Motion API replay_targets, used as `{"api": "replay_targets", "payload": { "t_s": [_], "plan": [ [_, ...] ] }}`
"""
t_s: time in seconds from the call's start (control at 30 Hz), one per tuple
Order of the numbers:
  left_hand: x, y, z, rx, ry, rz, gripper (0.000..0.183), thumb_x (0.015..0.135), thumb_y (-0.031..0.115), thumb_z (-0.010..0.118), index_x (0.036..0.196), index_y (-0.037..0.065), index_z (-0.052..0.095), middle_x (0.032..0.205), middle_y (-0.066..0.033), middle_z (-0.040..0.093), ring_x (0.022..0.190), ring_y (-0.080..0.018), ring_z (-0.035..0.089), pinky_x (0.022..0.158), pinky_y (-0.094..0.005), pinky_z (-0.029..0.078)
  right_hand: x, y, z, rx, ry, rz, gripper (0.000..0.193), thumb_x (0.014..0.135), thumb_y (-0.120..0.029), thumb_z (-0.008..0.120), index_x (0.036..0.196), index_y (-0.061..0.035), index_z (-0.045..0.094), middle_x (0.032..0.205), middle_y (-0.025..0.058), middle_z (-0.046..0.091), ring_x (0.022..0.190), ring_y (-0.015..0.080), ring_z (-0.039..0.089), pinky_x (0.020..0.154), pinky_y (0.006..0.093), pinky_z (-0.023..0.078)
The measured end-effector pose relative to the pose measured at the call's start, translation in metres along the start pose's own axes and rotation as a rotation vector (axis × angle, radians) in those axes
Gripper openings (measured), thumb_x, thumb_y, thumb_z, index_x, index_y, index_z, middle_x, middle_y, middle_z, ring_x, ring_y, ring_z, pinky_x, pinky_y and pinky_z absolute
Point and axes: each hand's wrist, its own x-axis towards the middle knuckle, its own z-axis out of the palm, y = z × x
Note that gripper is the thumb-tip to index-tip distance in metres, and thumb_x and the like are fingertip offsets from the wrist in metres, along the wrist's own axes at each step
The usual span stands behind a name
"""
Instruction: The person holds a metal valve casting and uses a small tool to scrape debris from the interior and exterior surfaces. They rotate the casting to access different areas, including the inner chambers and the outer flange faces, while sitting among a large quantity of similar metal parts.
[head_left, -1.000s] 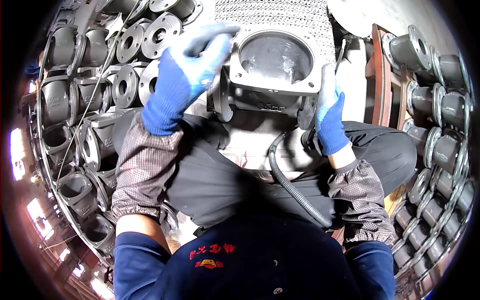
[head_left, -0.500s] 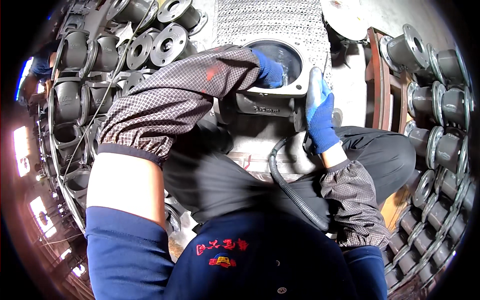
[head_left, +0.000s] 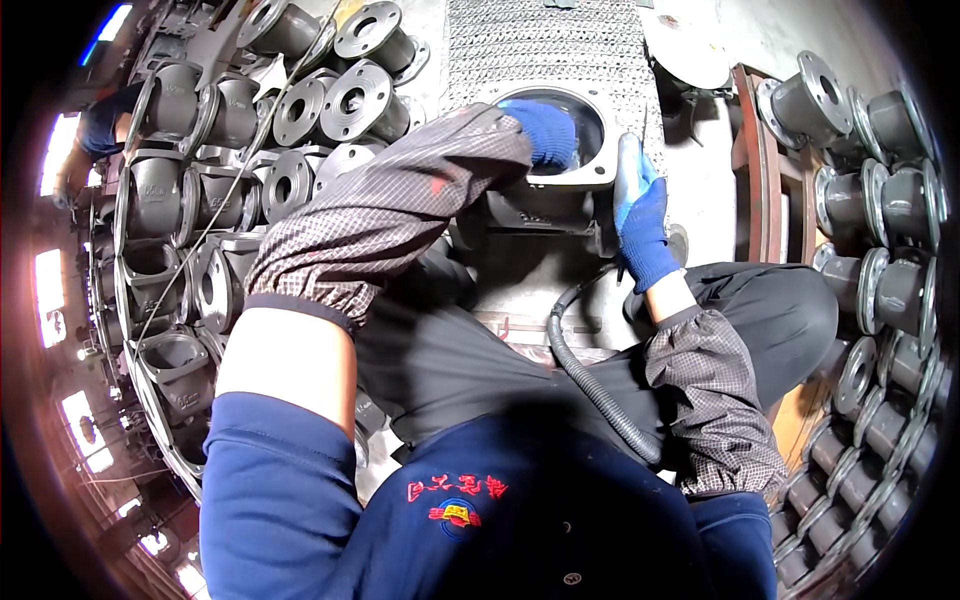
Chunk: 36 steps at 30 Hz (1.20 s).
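A grey cast-metal valve body stands in front of me with its wide opening facing up. The bare-metal flange around that opening is squarish, with bolt holes at its corners. My left hand, in a blue glove, reaches over the flange's left side into the opening. Its fingers are hidden inside the bore, so I cannot see whether they hold anything. Against the casting's right side lies my right hand, gloved in blue with a paler palm, its fingers stretched out along the flange edge.
Rows of grey flanged castings are stacked at left and right. A textured pale mat lies beyond the valve body. A black corrugated hose runs between my legs. A rusty metal frame stands at right. Another person's arm shows far left.
The view has shifted slightly, so the castings at left appear farther right. My left hand has turned a little within the opening, showing more of the glove's back. My right hand keeps its place.
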Motion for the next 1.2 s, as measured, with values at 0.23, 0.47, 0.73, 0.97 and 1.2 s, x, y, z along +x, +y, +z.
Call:
{"api": "replay_targets", "payload": {
  "t_s": [0.23, 0.47, 0.73, 0.97, 1.2],
  "plan": [
    [-0.059, -0.084, -0.025, -0.723, 1.067, -0.011, 0.036, 0.082, 0.035, 0.062, 0.104, 0.008, 0.065, 0.089, -0.008, 0.068, 0.083, -0.0132, 0.062, 0.072, -0.0245, 0.048, 0.02, 0.0, 0.001, 0.217, 0.023, 0.167, 0.053, 0.091, -0.04, 0.05, 0.116, 0.007, 0.053, 0.107, 0.0126, 0.061, 0.096, 0.0146, 0.054, 0.084, 0.026, 0.041],
    [-0.091, -0.125, 0.063, -1.576, 0.654, -0.161, 0.041, 0.091, 0.033, 0.053, 0.112, -0.001, 0.057, 0.102, -0.0084, 0.063, 0.086, -0.0151, 0.062, 0.077, -0.0249, 0.048, 0.004, -0.026, 0.008, 0.225, 0.045, 0.072, 0.046, 0.091, -0.031, 0.053, 0.118, 0.0061, 0.052, 0.109, 0.0073, 0.059, 0.098, 0.0114, 0.052, 0.085, 0.0224, 0.041],
    [-0.068, -0.069, 0.091, -2.115, 0.374, 0.04, 0.046, 0.095, 0.035, 0.041, 0.131, 0.006, 0.041, 0.122, -0.0087, 0.052, 0.107, -0.0153, 0.053, 0.092, -0.0276, 0.042, -0.015, -0.026, 0.001, 0.092, 0.041, 0.009, 0.038, 0.095, -0.02, 0.046, 0.122, 0.0072, 0.048, 0.118, 0.0103, 0.055, 0.109, 0.014, 0.05, 0.092, 0.0248, 0.039],
    [-0.061, -0.066, 0.093, -1.646, 0.712, 0.043, 0.038, 0.095, 0.019, 0.039, 0.127, -0.001, 0.044, 0.122, -0.0126, 0.051, 0.113, -0.021, 0.05, 0.098, -0.0294, 0.038, -0.004, -0.005, -0.008, -0.071, 0.053, 0.002, 0.044, 0.097, -0.034, 0.034, 0.108, 0.0033, 0.054, 0.097, 0.0114, 0.061, 0.084, 0.015, 0.06, 0.072, 0.0281, 0.048],
    [-0.102, -0.051, 0.064, -1.374, 0.912, 0.293, 0.039, 0.09, 0.015, 0.054, 0.124, -0.003, 0.048, 0.116, -0.0122, 0.056, 0.103, -0.0143, 0.055, 0.091, -0.0255, 0.043, -0.031, -0.003, -0.009, 0.276, 0.05, 0.185, 0.041, 0.097, -0.029, 0.035, 0.121, 0.0011, 0.048, 0.111, 0.0107, 0.057, 0.1, 0.0166, 0.056, 0.087, 0.0277, 0.044]
  ]
}}
